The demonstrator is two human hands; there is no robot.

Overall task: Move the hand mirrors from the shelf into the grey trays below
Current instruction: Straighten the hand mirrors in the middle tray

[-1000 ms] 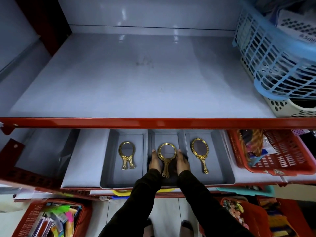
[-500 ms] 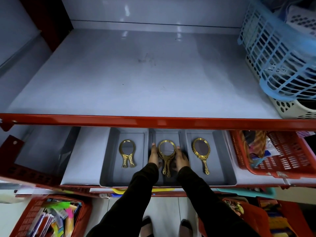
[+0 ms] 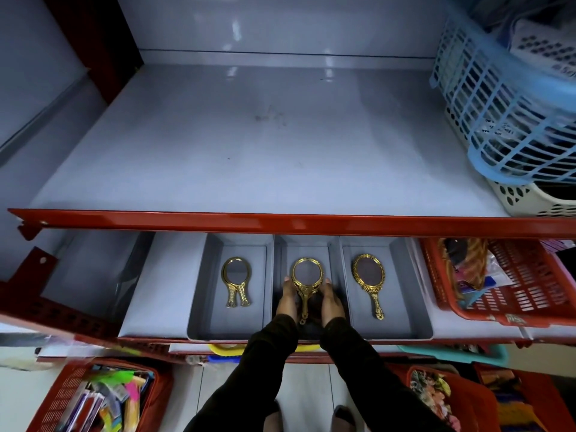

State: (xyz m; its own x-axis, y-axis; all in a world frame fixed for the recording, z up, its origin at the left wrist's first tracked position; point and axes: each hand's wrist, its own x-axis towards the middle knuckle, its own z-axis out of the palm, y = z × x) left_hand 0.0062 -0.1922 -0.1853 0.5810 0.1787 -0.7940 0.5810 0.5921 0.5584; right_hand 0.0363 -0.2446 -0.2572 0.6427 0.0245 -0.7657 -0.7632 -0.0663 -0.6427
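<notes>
Both hands reach into the middle grey tray (image 3: pixel 307 244), the left hand (image 3: pixel 287 299) and right hand (image 3: pixel 333 302) flanking the round gold mirror (image 3: pixel 307 280), fingers curled against its rim on either side; whether they truly pinch it or only steady it cannot be told. Compared with a second ago the mirror sits a little deeper in the tray and the hands have slid forward with it, which suggests it is being nudged into its final spot. The left tray (image 3: pixel 237 241) holds two stacked mirrors (image 3: pixel 236 280), the right tray (image 3: pixel 402 254) an oval one (image 3: pixel 368 280). The upper shelf (image 3: pixel 237 145) shows no mirrors, so the task looks nearly finished
</notes>
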